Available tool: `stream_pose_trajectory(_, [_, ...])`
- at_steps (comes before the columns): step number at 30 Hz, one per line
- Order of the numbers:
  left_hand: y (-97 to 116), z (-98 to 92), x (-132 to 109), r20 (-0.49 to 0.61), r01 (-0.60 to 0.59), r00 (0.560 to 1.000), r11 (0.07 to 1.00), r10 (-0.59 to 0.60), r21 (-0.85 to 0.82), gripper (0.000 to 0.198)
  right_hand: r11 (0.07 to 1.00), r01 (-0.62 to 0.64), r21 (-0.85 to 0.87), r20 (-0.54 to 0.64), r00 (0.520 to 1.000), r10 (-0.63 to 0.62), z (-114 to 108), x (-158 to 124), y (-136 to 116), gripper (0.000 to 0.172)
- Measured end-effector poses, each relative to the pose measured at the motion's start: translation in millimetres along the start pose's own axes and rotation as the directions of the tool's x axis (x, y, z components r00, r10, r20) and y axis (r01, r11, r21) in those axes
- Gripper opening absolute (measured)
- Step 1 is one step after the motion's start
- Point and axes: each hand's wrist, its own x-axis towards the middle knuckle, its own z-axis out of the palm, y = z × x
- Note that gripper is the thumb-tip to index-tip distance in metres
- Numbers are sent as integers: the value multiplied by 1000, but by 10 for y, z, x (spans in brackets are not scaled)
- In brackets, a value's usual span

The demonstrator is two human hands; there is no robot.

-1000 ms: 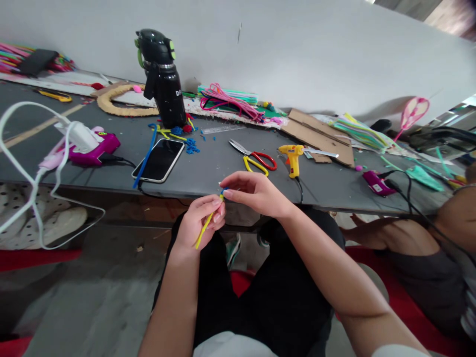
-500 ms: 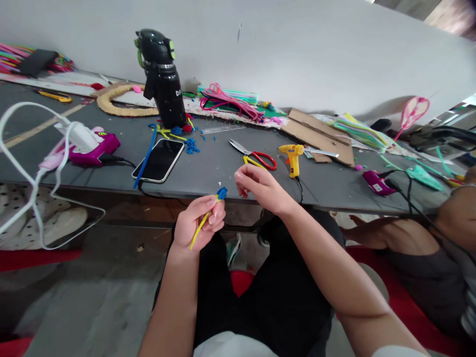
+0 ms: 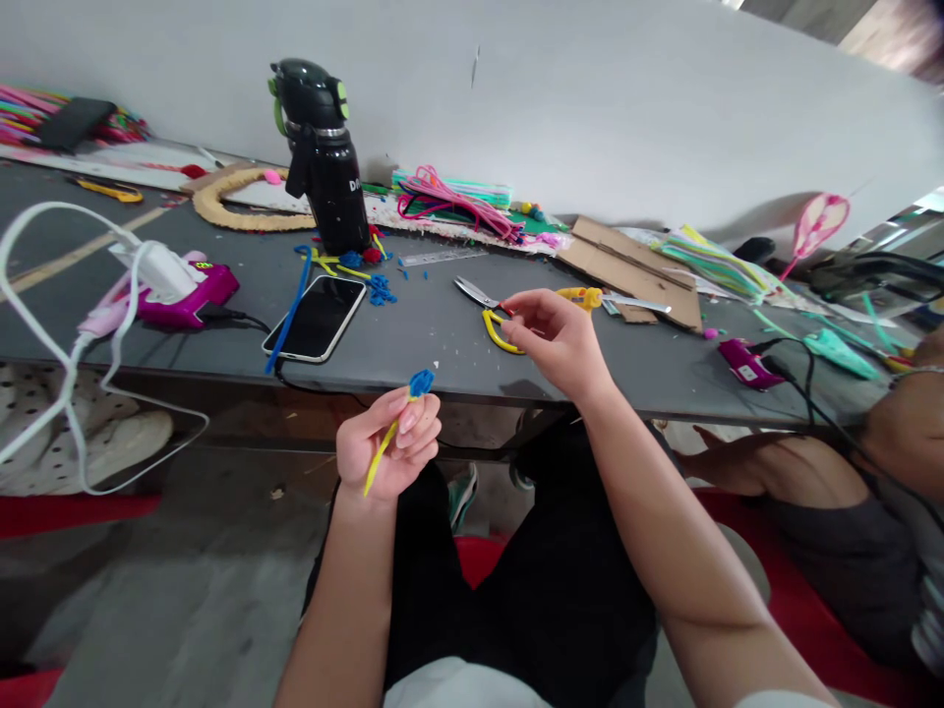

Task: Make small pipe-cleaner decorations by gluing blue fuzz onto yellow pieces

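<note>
My left hand [image 3: 389, 444] is closed round a yellow pipe-cleaner stem [image 3: 380, 456] with a small blue curled tip [image 3: 421, 383], held below the table's front edge. My right hand [image 3: 557, 339] hovers over the grey table [image 3: 428, 334], fingers loosely apart, right at the handles of the red and yellow scissors [image 3: 496, 313]. It holds nothing that I can see. The yellow glue gun [image 3: 582, 294] lies just behind that hand, partly hidden by it.
A black bottle [image 3: 326, 162], a phone [image 3: 316, 317], a pink glue gun with white cable [image 3: 173, 285], blue pipe-cleaner bits [image 3: 380, 288], pink pipe cleaners [image 3: 449, 202] and cardboard [image 3: 634, 264] lie on the table. Another person's arm [image 3: 877, 442] is at right.
My right hand left the blue tip and moved up and to the right, over the table to the scissors. My left hand sank slightly with the stem still in it.
</note>
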Motion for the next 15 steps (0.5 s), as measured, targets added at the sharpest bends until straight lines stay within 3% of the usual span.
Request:
stream_pose_trajectory(4, [-16, 19, 7, 0, 5, 1000, 1000, -5, -5, 27, 998, -58, 20, 202, 978, 52, 146, -87, -64, 46])
stream_pose_trajectory(9, [-48, 59, 46, -24, 0, 1000, 998, 2, 62, 26, 959, -165, 233, 435, 899, 49, 401, -202, -199, 39])
stream_pose_trajectory(15, [-69, 88, 63, -88, -6, 996, 993, 16, 118, 24, 905, -272, 327, 469, 878, 94, 480, -240, -189, 31])
